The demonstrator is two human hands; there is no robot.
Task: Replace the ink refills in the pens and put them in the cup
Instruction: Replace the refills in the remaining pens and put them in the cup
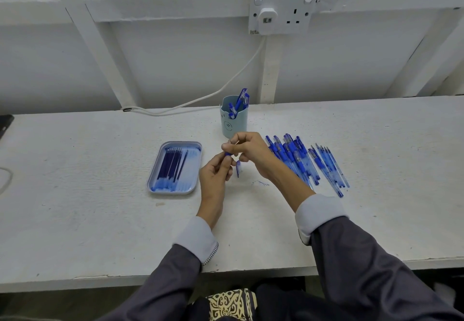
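Space lies widest on the left of the white painted wooden table (75, 220), from its near edge up to the rounded blue rectangular tray (175, 191), which holds a row of dark blue ink refills (172, 167). The table's near edge runs under both forearms, and its far edge meets the white wall.

A pale blue plastic cup (234, 129) stands just behind the hands with several blue pens (241, 101) leaning inside it. On the right, a fanned heap of loose blue transparent pens (301, 160) is partly hidden behind the right wrist.

Both hands are raised between tray and heap. The left hand (216, 177), thumb uppermost, curls its fingers round a blue plastic pen piece (228, 155). The right hand (248, 148) pinches a thin pale rod (231, 142) just above it, other fingers curled. A second blue piece (237, 168) hangs between the hands, and which fingers hold it cannot be told.
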